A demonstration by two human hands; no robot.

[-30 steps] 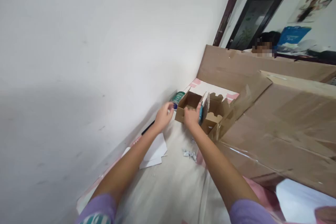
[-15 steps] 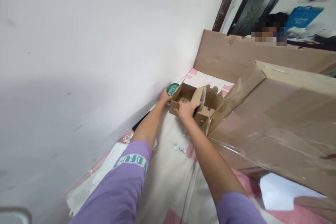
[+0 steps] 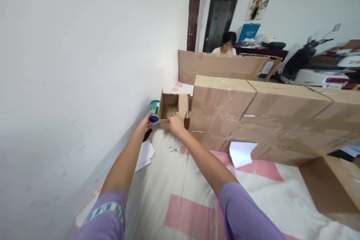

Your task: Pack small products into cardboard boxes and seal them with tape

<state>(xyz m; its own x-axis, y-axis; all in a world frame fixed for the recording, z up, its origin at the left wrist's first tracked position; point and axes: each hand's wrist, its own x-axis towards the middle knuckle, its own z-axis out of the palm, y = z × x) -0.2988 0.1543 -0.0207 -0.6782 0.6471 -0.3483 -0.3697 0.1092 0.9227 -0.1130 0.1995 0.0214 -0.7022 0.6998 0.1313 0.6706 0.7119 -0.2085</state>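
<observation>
My left hand (image 3: 145,123) is closed at the lower part of a green and white can (image 3: 154,107), which has a dark blue round end facing me. The can is beside the wall, left of a small open cardboard box (image 3: 170,107). Over the near wall of that box, my right hand (image 3: 177,123) has its fingers hooked, gripping the edge. Part of a flap stands up just beyond its fingers. Inside, the box's bottom shows little detail.
Taped cardboard boxes (image 3: 225,99) form a row on the right. White papers (image 3: 145,155) lie by the wall, another sheet (image 3: 243,153) leans against the boxes, and crumpled scraps (image 3: 174,149) dot the bedsheet (image 3: 191,213). A person (image 3: 226,48) is behind a cardboard panel (image 3: 219,63).
The view has swung right and levelled, showing more of the room. The can's dark blue end now shows by my left hand. My right hand stays on the box's near edge.
</observation>
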